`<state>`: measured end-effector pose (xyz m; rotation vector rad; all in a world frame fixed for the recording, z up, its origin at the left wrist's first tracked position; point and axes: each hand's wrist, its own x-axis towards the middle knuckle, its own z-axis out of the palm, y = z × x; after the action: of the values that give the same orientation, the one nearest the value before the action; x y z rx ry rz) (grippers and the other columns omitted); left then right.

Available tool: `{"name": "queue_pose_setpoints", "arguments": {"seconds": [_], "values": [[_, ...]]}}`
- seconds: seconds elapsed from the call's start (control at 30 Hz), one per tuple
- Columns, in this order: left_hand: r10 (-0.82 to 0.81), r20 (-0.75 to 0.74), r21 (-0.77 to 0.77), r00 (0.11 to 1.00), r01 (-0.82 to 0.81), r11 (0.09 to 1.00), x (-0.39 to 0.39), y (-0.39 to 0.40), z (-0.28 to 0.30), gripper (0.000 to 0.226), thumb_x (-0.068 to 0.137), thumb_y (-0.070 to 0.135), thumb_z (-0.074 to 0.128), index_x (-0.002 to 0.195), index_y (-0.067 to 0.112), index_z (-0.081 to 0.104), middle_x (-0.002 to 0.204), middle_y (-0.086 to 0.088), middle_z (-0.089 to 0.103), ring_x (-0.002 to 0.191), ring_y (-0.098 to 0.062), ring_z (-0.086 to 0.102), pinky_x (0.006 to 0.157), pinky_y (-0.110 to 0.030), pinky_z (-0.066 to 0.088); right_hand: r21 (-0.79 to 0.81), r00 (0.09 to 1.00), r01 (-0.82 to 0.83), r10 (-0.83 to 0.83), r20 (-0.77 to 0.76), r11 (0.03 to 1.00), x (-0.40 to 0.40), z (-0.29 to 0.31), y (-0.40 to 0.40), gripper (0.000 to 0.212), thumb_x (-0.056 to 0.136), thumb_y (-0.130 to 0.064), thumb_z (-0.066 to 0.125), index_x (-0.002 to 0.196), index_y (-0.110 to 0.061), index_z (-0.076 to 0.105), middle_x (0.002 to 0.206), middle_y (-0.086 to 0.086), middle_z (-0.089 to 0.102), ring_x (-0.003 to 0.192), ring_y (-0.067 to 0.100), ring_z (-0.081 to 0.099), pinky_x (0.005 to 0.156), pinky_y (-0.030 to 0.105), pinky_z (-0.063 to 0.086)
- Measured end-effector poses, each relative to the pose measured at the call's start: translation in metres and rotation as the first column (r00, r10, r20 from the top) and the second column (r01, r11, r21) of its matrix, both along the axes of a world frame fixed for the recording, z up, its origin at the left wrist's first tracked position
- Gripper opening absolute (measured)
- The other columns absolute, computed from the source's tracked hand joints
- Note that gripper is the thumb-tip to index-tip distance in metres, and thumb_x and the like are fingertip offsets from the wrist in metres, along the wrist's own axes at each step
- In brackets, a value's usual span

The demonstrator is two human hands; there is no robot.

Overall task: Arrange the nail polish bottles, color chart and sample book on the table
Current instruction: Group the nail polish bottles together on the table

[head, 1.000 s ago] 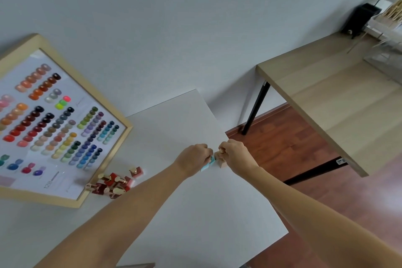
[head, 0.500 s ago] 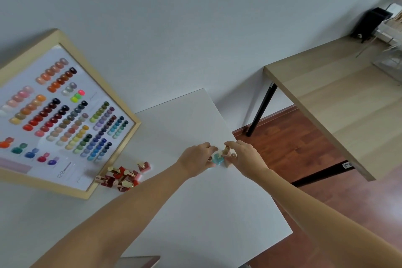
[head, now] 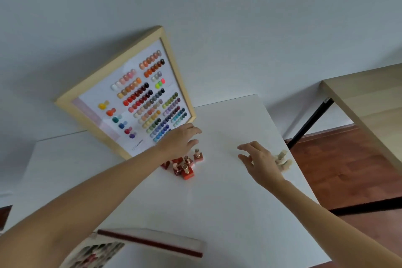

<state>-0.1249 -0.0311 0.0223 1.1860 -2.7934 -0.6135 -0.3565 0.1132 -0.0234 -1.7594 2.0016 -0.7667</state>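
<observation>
A: Left hand (head: 181, 140) is out over the white table (head: 228, 213), fingers loose and spread, nothing in it.

B: And directly under that palm, on the near side, a cluster of small red square nail polish bottles with rose-gold caps (head: 185, 164), standing upright and packed close together. Whether the hand touches them, I cannot tell.

A: Just beyond its fingertips, the big wooden-framed color chart with rows of glossy colour swatches (head: 139, 102) leans tilted against the pale wall (head: 195, 6), its lower corner down on the table.

B: Over to the right hand (head: 260, 161): fingers apart, gently bent, holding nothing, hovering low over the tabletop.

A: Right behind its knuckles, toward the table's right edge, a few pale beige nail polish bottles (head: 282, 161) stand together, partly hidden by the hand.

B: The two hands are well apart, bare white surface between them.

A: Nearer the body, beneath the left forearm, lies the flat sample book with a dark red spine and cream cover (head: 152, 241), a patterned page showing at its left.

B: Off past the right hand, a light wooden desk on black legs (head: 369, 98) stands over a reddish wood floor (head: 348, 169).
</observation>
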Motion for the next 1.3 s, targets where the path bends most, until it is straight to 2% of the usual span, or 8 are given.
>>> {"name": "queue_pose_setpoints", "arguments": {"seconds": [0.13,0.3,0.5,0.77,0.87,1.0,1.1,1.3], "values": [[0.087,0.083,-0.015,0.993,-0.086,0.996,0.065,0.003,-0.014,0.035,0.096,0.020,0.050,0.131,0.016,0.051,0.132,-0.002,0.052,0.118,-0.020,0.055,0.091,-0.038,0.054,0.021,0.993,-0.122,0.122,0.009,0.992,0.057,-0.004,-0.015,0.022,0.088,-0.017,0.064,0.109,-0.014,0.065,0.105,0.005,0.064,0.070,0.018,0.065,0.074,0.034,0.056],[0.068,0.187,0.041,0.980,-0.077,0.996,0.111,0.006,-0.036,0.037,0.095,0.016,0.050,0.132,0.017,0.049,0.129,-0.001,0.047,0.114,-0.021,0.055,0.090,-0.037,0.054,0.122,0.971,-0.237,0.237,0.014,0.964,0.113,-0.012,-0.028,0.035,0.088,-0.028,0.063,0.121,-0.024,0.055,0.120,0.001,0.054,0.084,0.015,0.064,0.081,0.032,0.054],[0.001,0.299,0.030,0.954,-0.010,0.999,0.116,0.007,-0.058,0.041,0.094,0.018,0.052,0.133,0.021,0.042,0.140,-0.003,0.040,0.116,-0.026,0.054,0.086,-0.040,0.055,0.201,0.974,-0.223,0.224,0.017,0.954,0.150,-0.019,-0.044,0.056,0.084,-0.025,0.067,0.134,-0.022,0.042,0.133,0.004,0.043,0.096,0.023,0.061,0.087,0.036,0.053],[-0.085,0.200,0.035,0.976,0.080,0.996,0.114,0.004,-0.083,0.036,0.096,0.012,0.049,0.131,0.019,0.046,0.116,-0.007,0.052,0.092,-0.022,0.061,0.082,-0.030,0.055,0.297,0.987,-0.155,0.159,0.012,0.942,0.167,-0.029,-0.059,0.064,0.083,-0.020,0.067,0.138,-0.017,0.034,0.133,0.010,0.041,0.112,0.027,0.054,0.097,0.036,0.048],[-0.130,0.095,0.049,0.987,0.126,0.991,0.112,0.008,-0.088,0.042,0.096,0.014,0.049,0.137,0.021,0.041,0.109,-0.007,0.057,0.089,-0.020,0.062,0.080,-0.026,0.053,0.311,0.994,-0.108,0.112,0.003,0.944,0.173,-0.033,-0.063,0.055,0.085,-0.017,0.065,0.133,-0.016,0.038,0.127,0.011,0.042,0.104,0.028,0.057,0.090,0.035,0.051],[-0.142,0.042,0.037,0.989,0.141,0.989,0.109,0.014,-0.091,0.048,0.093,0.018,0.056,0.138,0.021,0.038,0.118,-0.007,0.060,0.095,-0.025,0.066,0.084,-0.036,0.058,0.288,0.998,-0.065,0.068,0.000,0.955,0.177,-0.038,-0.064,0.028,0.089,-0.014,0.057,0.115,-0.013,0.048,0.117,0.011,0.046,0.086,0.025,0.056,0.075,0.030,0.050],[-0.178,0.020,0.006,0.984,0.178,0.984,0.105,0.016,-0.091,0.039,0.092,0.022,0.057,0.129,0.021,0.045,0.114,-0.006,0.062,0.091,-0.024,0.066,0.080,-0.036,0.058,0.246,0.997,-0.071,0.074,-0.002,0.967,0.176,-0.041,-0.062,0.015,0.090,-0.013,0.055,0.104,-0.011,0.051,0.110,0.011,0.050,0.077,0.023,0.052,0.069,0.028,0.046],[-0.245,0.111,-0.085,0.963,0.255,0.963,0.101,0.016,-0.092,0.025,0.095,0.022,0.054,0.120,0.017,0.052,0.108,-0.006,0.064,0.083,-0.023,0.067,0.070,-0.023,0.053,0.199,0.998,-0.067,0.066,0.010,0.978,0.165,-0.041,-0.052,0.009,0.093,-0.009,0.049,0.092,-0.006,0.058,0.096,0.010,0.059,0.076,0.028,0.057,0.068,0.037,0.051]]}}
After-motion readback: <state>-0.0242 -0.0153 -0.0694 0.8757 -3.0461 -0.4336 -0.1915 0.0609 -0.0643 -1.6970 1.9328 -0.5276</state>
